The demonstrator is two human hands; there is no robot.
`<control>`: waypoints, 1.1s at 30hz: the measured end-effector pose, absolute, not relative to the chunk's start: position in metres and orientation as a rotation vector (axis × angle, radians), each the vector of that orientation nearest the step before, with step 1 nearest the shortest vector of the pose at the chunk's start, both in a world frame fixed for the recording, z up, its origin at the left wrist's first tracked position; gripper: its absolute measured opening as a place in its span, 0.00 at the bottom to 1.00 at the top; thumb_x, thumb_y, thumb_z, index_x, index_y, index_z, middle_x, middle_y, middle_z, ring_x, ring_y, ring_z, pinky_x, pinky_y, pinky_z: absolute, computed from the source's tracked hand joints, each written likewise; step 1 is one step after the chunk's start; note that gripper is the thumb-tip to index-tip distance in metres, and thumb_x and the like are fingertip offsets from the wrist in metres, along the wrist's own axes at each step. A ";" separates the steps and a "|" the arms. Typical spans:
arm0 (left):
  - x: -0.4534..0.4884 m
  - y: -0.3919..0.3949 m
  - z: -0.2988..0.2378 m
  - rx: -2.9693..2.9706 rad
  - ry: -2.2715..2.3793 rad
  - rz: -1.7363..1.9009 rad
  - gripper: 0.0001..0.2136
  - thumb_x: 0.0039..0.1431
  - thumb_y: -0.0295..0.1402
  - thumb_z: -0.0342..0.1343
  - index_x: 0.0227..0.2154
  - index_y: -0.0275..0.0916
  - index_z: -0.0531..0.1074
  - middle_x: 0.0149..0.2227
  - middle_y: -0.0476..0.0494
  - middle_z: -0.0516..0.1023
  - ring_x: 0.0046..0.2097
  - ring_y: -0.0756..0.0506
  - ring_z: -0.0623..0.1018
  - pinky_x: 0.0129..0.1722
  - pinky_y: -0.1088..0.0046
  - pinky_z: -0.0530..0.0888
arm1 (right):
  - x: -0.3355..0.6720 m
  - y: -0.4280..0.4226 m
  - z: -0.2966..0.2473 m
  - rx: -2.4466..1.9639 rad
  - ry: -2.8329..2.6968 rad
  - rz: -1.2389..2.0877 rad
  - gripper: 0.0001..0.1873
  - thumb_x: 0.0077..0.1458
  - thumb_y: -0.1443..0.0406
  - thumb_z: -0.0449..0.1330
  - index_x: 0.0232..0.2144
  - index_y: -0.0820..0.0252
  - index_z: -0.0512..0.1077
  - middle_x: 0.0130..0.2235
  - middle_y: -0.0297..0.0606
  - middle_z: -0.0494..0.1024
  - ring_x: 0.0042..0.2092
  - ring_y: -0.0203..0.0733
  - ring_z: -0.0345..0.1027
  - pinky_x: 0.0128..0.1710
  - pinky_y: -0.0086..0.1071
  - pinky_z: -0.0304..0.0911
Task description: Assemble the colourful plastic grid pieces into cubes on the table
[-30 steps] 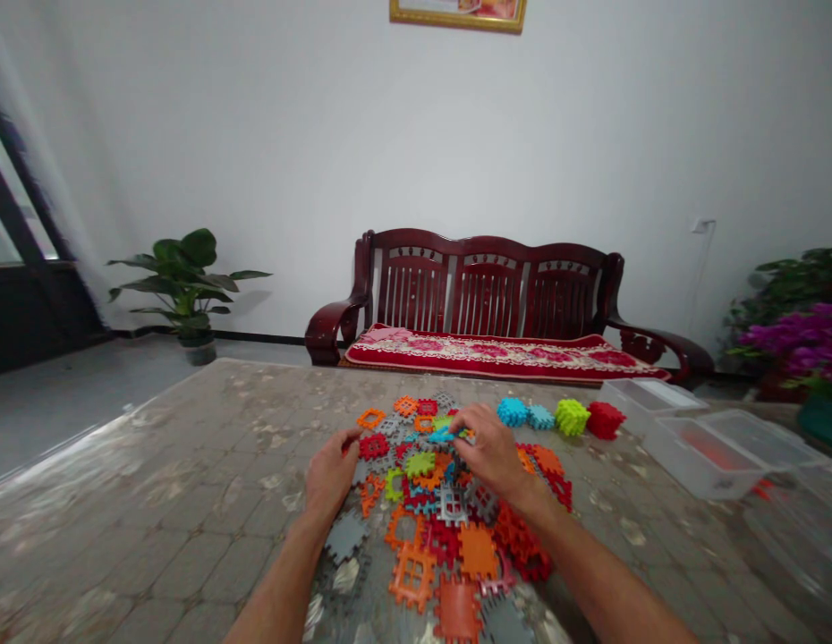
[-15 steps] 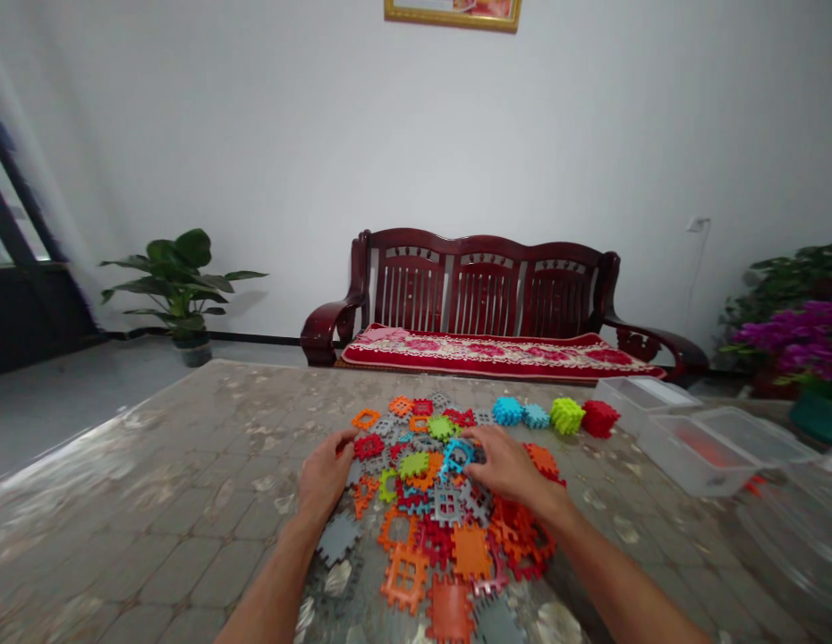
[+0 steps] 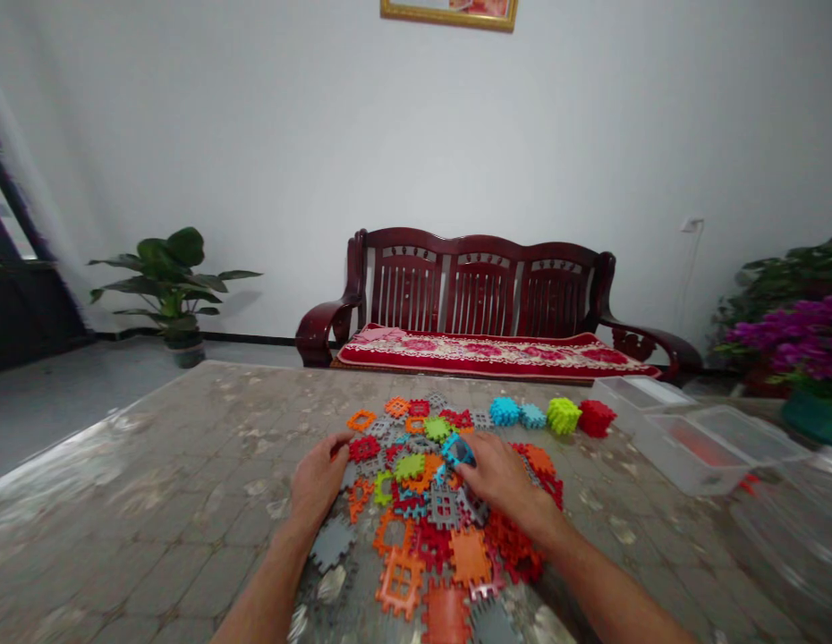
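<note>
My right hand (image 3: 497,470) pinches a light blue interlocking plastic tile (image 3: 454,450) with notched edges and an open middle, just over the pile. Beneath it lie a grey window-frame tile (image 3: 444,506) and a lime green tile (image 3: 410,466). At the pile's left edge rests my left hand (image 3: 320,476), loosely curved, with a gap between thumb and forefinger and no tile visible in it. A dark red tile (image 3: 364,449) is close to its fingertips, and a grey square tile (image 3: 332,542) lies beside its wrist.
Behind the pile stand a blue stack (image 3: 504,411), a lime stack (image 3: 563,415) and a red stack (image 3: 597,418) of tiles. Clear plastic boxes (image 3: 691,461) are at the right. Across the table (image 3: 208,465) is a wooden bench (image 3: 483,295).
The blue tile has tilted and shifted slightly in my right hand's pinch. My left hand stays about where it was. The whole view has drifted a little.
</note>
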State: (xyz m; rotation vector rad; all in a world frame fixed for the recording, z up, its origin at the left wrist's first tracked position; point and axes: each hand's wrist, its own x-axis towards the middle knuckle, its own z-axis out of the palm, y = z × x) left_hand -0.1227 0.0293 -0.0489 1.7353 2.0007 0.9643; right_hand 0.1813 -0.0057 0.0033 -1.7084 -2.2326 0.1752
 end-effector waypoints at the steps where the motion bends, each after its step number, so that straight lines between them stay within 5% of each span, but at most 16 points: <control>1: -0.123 0.029 -0.049 1.733 1.989 0.975 0.16 0.63 0.33 0.49 0.48 0.43 0.78 0.49 0.47 0.84 0.50 0.44 0.81 0.51 0.71 0.72 | 0.187 -0.002 0.005 -1.712 -2.189 0.180 0.16 0.56 0.63 0.59 0.46 0.57 0.77 0.49 0.43 0.81 0.52 0.48 0.72 0.52 0.34 0.62; 9: -0.122 0.028 -0.048 1.720 2.025 0.957 0.16 0.63 0.33 0.48 0.48 0.43 0.78 0.49 0.46 0.84 0.51 0.42 0.80 0.51 0.68 0.72 | 0.261 0.053 0.019 -2.086 -1.779 0.070 0.18 0.57 0.58 0.58 0.46 0.60 0.79 0.43 0.44 0.83 0.44 0.49 0.76 0.41 0.33 0.63; 23: -0.122 0.028 -0.048 1.728 2.045 0.913 0.16 0.64 0.33 0.48 0.49 0.44 0.78 0.50 0.47 0.83 0.51 0.43 0.80 0.52 0.69 0.72 | 0.273 0.085 0.010 -2.317 -1.806 -0.050 0.21 0.58 0.55 0.56 0.46 0.63 0.76 0.48 0.51 0.81 0.50 0.52 0.75 0.45 0.36 0.65; 33: -0.121 0.028 -0.048 1.713 2.035 0.938 0.16 0.63 0.33 0.49 0.48 0.44 0.78 0.49 0.47 0.84 0.51 0.43 0.80 0.52 0.69 0.72 | 0.259 0.079 0.012 -2.367 -1.836 -0.187 0.38 0.56 0.47 0.60 0.62 0.62 0.64 0.52 0.53 0.78 0.57 0.59 0.68 0.52 0.43 0.62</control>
